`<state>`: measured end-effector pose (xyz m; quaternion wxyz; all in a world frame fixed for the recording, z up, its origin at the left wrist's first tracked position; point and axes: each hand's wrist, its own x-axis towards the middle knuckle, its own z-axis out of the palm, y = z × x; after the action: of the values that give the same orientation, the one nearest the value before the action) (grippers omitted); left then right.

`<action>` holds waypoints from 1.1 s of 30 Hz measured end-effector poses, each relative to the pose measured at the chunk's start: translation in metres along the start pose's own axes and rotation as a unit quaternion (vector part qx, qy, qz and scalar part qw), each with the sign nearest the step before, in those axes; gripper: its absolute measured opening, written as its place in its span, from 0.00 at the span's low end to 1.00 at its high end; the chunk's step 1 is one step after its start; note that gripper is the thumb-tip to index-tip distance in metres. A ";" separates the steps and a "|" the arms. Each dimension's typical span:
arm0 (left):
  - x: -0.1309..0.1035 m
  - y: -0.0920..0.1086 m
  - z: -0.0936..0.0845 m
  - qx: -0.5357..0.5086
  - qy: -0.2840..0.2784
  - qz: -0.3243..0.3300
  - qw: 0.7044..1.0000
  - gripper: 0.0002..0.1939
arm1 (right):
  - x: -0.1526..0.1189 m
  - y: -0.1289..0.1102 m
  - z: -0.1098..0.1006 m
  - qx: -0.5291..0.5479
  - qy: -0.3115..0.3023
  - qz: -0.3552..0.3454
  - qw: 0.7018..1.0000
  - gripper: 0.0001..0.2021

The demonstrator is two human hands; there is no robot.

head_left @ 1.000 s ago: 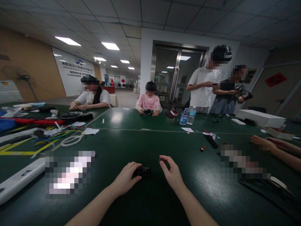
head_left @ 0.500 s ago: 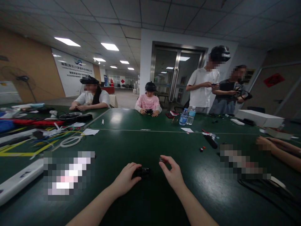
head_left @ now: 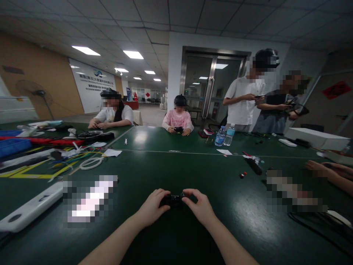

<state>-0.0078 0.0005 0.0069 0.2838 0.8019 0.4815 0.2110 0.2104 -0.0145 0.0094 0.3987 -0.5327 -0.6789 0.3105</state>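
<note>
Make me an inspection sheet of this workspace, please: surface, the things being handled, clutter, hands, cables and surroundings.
Surface: broad, glossy dark-green tabletop with a pale seam across it.
Things handled: one small glossy black object between the hands; its details are too dark to tell.
Clutter: long white plastic bar and blue plastic tray at left; two clear plastic bottles with blue labels on the far side.
Hands: left hand holds the object's left end; right hand has thumb and forefinger at its right end, grip unclear.
Cables: coiled white cable at left, thin black cable at right.
Surroundings: two seated people, two standing people, glass double door.
</note>
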 end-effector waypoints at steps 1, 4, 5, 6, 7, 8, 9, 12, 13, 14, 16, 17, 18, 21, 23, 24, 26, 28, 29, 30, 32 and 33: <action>0.000 0.000 0.000 0.001 -0.001 -0.001 1.000 0.22 | 0.000 -0.002 0.002 -0.004 -0.007 -0.002 1.000 0.12; 0.001 -0.001 0.001 0.006 0.002 0.003 1.000 0.22 | 0.000 -0.006 0.008 -0.014 -0.026 -0.007 1.000 0.11; 0.002 -0.001 0.001 0.009 0.004 0.007 1.000 0.22 | 0.000 -0.007 0.009 -0.016 -0.031 -0.012 0.999 0.11; 0.003 -0.001 0.002 0.013 0.007 0.010 1.000 0.22 | 0.000 -0.008 0.011 -0.020 -0.037 -0.020 0.999 0.11; 0.003 -0.002 0.003 0.019 0.009 0.013 1.000 0.22 | 0.001 -0.008 0.012 -0.025 -0.042 -0.031 0.998 0.11; 0.004 -0.002 0.003 0.024 0.010 0.016 1.000 0.22 | 0.002 -0.008 0.014 -0.033 -0.047 -0.042 0.997 0.10; 0.004 -0.002 0.004 0.028 0.012 0.018 0.999 0.22 | 0.002 -0.007 0.015 -0.042 -0.053 -0.049 0.997 0.10; 0.004 0.000 0.003 0.032 0.014 0.021 0.999 0.21 | 0.004 -0.005 0.019 -0.078 -0.064 -0.048 0.994 0.11; 0.004 0.001 0.003 0.032 0.014 0.020 0.999 0.21 | 0.004 -0.004 0.020 -0.091 -0.064 -0.044 0.993 0.11; 0.004 0.002 0.002 0.032 0.012 0.017 0.999 0.21 | 0.004 -0.003 0.020 -0.102 -0.064 -0.042 0.992 0.11; 0.003 0.003 0.002 0.032 0.008 0.012 0.999 0.21 | 0.004 -0.003 0.021 -0.118 -0.065 -0.040 0.990 0.11; 0.003 0.004 0.001 0.033 0.007 0.011 0.999 0.21 | 0.004 -0.003 0.022 -0.121 -0.067 -0.039 0.990 0.11; 0.003 0.004 0.001 0.035 0.006 0.010 0.999 0.21 | 0.004 -0.003 0.021 -0.121 -0.069 -0.039 0.990 0.10; 0.003 0.003 0.002 0.039 0.009 0.011 0.999 0.21 | 0.003 -0.005 0.020 -0.113 -0.071 -0.038 0.990 0.10; 0.003 0.002 0.003 0.040 0.013 0.017 0.999 0.21 | 0.003 -0.006 0.019 -0.110 -0.072 -0.031 0.991 0.10; 0.003 0.001 0.004 0.040 0.014 0.018 0.999 0.21 | 0.003 -0.007 0.019 -0.111 -0.072 -0.026 0.991 0.10; 0.003 0.001 0.004 0.041 0.014 0.018 0.999 0.21 | 0.003 -0.008 0.019 -0.111 -0.072 -0.019 0.991 0.10; 0.003 0.001 0.004 0.042 0.013 0.015 0.999 0.21 | 0.003 -0.009 0.018 -0.109 -0.072 -0.022 0.991 0.10; 0.003 0.001 0.004 0.042 0.012 0.014 0.999 0.21 | 0.003 -0.009 0.018 -0.108 -0.072 -0.026 0.991 0.10; 0.003 0.001 0.004 0.043 0.012 0.015 0.999 0.21 | 0.003 -0.010 0.018 -0.108 -0.073 -0.029 0.991 0.10; 0.003 0.002 0.003 0.041 0.012 0.017 0.999 0.21 | 0.003 -0.010 0.018 -0.111 -0.075 -0.032 0.990 0.11; 0.003 0.002 0.003 0.040 0.011 0.018 0.999 0.21 | 0.004 -0.009 0.018 -0.113 -0.076 -0.031 0.990 0.11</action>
<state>-0.0035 0.0016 0.0057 0.2422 0.8187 0.4782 0.2059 0.1897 -0.0133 0.0093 0.2927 -0.5276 -0.7543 0.2590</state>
